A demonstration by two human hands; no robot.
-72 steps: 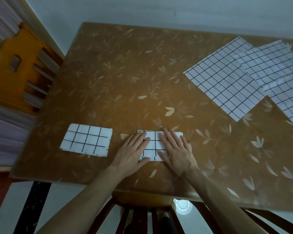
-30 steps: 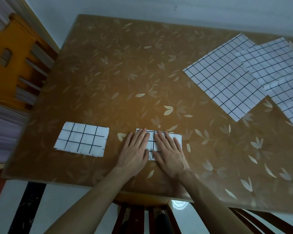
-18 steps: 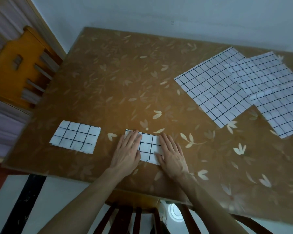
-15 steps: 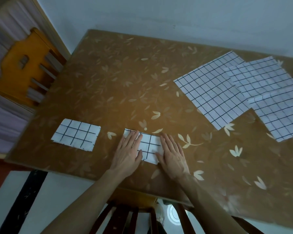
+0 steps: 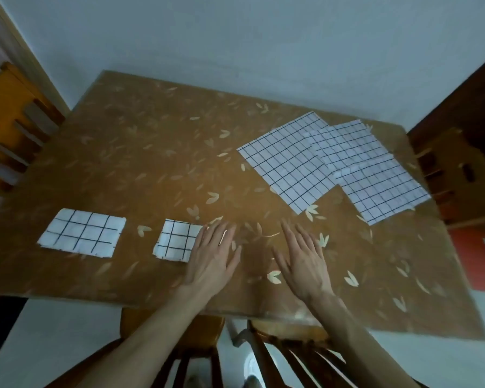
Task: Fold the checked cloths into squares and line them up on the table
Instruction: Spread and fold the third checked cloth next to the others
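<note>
Resting flat, holding nothing: both hands point(image 5: 212, 257) | leaf-patterned brown table point(image 5: 140, 152) | grey wall point(image 5: 235, 37)

Leaf-patterned table point(image 5: 140, 152) carries folded cloths point(image 5: 82, 232) and flat cloths point(image 5: 289, 163)

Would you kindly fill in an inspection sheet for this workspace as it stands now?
Surface: brown table with a leaf-patterned cover.
Job's things: two folded cloths lie side by side near the front edge, the wider folded cloth at far left, the smaller folded cloth to its right; three unfolded cloths overlap at the back right.
Clutter: nothing seen.
Hands: left hand flat, its fingers straight, at the smaller cloth's right edge; right hand flat over bare table; neither holds anything.
Cables: nothing seen.
Surroundings: orange chair at left, wooden chair at right, pale wall behind.
</note>
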